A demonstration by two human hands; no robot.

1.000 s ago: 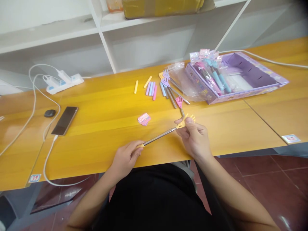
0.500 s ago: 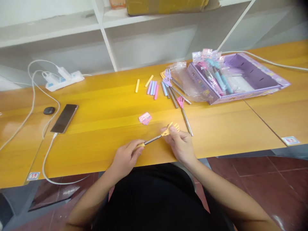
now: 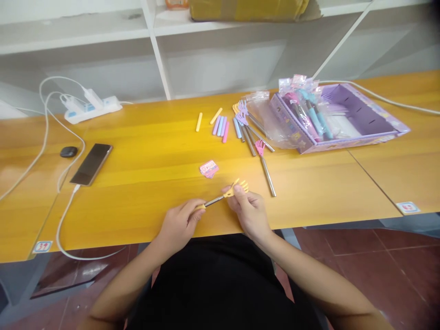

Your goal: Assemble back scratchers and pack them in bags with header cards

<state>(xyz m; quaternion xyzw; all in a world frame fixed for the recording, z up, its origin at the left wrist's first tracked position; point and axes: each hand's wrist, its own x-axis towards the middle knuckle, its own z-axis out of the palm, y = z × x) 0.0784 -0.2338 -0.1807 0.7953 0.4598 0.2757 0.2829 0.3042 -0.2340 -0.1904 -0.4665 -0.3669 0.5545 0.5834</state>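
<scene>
My left hand (image 3: 180, 222) is wrapped round the yellow handle end of a small claw-headed scratcher (image 3: 215, 200) with a metal rod. At its other end, my right hand (image 3: 250, 211) pinches the yellow claw head. Beyond my hands lies a small stack of pink cards (image 3: 209, 168). To the right of the cards, a pink-headed scratcher (image 3: 266, 169) rests on the table. Several purple- and yellow-headed scratchers (image 3: 252, 130) lie in a pile farther back, beside loose yellow, purple, blue and pink sleeves (image 3: 220, 125).
A purple box (image 3: 357, 139) holding bagged scratchers (image 3: 311, 117) stands at the back right, with clear bags (image 3: 268, 121) beside it. On the left are a phone (image 3: 91, 164), a black mouse-like object (image 3: 68, 151), white cables and a power strip (image 3: 92, 110). Shelves rise behind.
My right hand and the yellow claw head have moved slightly left, closer to my left hand. The metal rod shows a little shorter between them. The camera view has shifted slightly.
</scene>
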